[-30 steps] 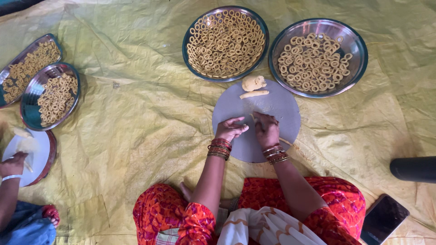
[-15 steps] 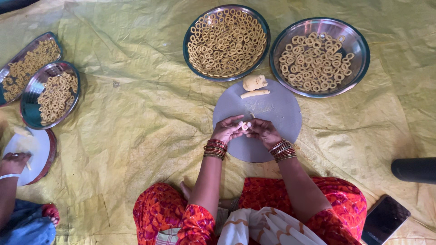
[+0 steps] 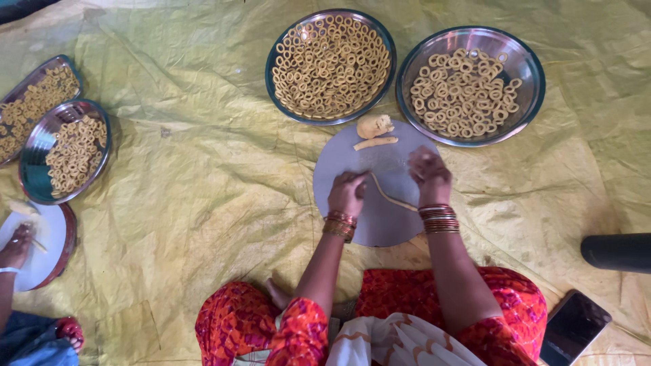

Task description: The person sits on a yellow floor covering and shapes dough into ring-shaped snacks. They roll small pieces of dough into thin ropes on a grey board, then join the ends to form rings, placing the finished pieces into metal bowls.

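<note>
A round grey board (image 3: 380, 224) lies on the yellow sheet in front of my knees. A thin rope of yellow dough (image 3: 392, 197) stretches across it between my hands. My left hand (image 3: 347, 192) pinches the rope's left end with closed fingers. My right hand (image 3: 428, 175) rests palm down on the board beside the rope's right end, fingers curled. A lump of dough (image 3: 374, 126) and a short dough stick (image 3: 375, 143) lie at the board's far edge. Both wrists carry red and gold bangles.
Two steel plates of dough rings stand beyond the board, one (image 3: 331, 66) centre and one (image 3: 470, 85) right. Two more plates (image 3: 64, 151) sit at far left. Another person's hand (image 3: 17, 245) works on a white board (image 3: 42, 245). A phone (image 3: 575, 328) and a black cylinder (image 3: 616, 252) lie right.
My hands were together at the board's middle. They have moved apart, and the dough now lies between them as a long thin rope.
</note>
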